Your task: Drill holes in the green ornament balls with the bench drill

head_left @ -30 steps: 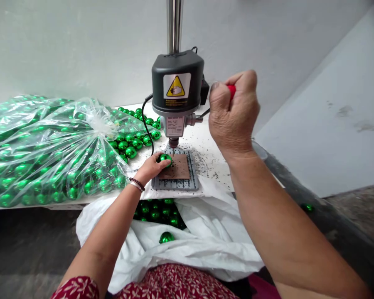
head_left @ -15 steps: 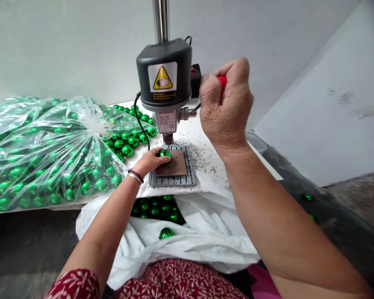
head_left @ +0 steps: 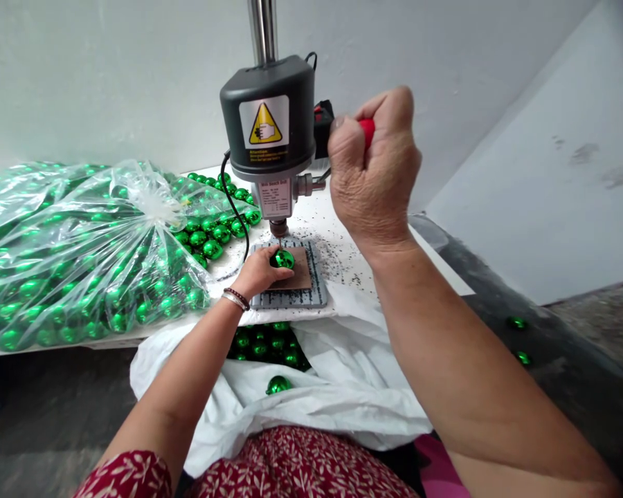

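Note:
My left hand pinches a shiny green ball ornament between thumb and fingers. The ornament sits over a brown board on the grey slotted base of a small bench drill. Just above the ornament is the drill's thin bit below its chuck; whether the tip touches the ball I cannot tell. My right hand is closed around the red grip of the drill's lever, to the right of the motor housing.
A clear plastic bag full of green balls lies on the white table, with loose balls beside it. Dark shavings surround the base. White cloth hangs at the front, with several balls in its opening and one ball on it.
My left hand and the ornament have shifted slightly right over the board, uncovering more of the ball. My right hand stays on the lever grip. The view has moved a little.

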A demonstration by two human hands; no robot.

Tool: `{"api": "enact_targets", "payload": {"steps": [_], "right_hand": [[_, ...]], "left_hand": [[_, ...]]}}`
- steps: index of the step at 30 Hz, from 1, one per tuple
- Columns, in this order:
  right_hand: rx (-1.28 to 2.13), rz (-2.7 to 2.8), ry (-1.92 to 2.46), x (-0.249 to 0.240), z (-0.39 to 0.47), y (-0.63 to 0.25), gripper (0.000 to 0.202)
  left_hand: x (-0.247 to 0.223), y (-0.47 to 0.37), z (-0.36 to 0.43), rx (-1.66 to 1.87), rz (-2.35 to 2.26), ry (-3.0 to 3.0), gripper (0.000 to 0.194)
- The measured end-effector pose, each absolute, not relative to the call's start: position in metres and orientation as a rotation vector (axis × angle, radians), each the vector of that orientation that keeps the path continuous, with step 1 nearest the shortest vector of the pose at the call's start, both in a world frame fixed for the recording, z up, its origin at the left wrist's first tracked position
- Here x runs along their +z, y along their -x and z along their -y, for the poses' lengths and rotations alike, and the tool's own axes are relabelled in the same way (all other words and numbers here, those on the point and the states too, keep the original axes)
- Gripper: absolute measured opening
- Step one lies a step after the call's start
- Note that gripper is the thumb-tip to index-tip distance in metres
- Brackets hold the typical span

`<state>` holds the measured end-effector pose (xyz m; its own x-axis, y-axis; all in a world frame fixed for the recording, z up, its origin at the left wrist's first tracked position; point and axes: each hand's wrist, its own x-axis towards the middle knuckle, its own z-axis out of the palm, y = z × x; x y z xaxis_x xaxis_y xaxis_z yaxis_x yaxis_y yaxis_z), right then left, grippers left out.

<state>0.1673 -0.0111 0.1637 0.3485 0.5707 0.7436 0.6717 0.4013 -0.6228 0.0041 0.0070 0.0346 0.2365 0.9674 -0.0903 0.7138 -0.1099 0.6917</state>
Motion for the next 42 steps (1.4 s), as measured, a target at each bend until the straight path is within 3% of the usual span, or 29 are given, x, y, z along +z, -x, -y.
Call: {"api": "enact_targets", "payload": {"steps": [6,11,24,42], "right_hand": [[-0.152,1.363,1.182,0.152,0.009,-0.172,0.019],[-0.234,1.366,1.116,0.142,0.011,-0.174,0.019],[-0.377,1.331,1.253,0.143,0.032,-0.174,0.011],[-0.378,1.358,1.209,0.111,0.042,-0.172,0.012]], "left_hand": [[0.021,-0.006,-0.007,0.611,-1.504,-1.733,0.071],[0.015,-0.005,-0.007,0.64,-1.489,-1.716,0.062],[0.001,-0.007,-0.005,0.695,-1.508,-1.718,0.073],[-0.002,-0.003,-0.005,0.677,-1.47,-1.758,0.066]]}}
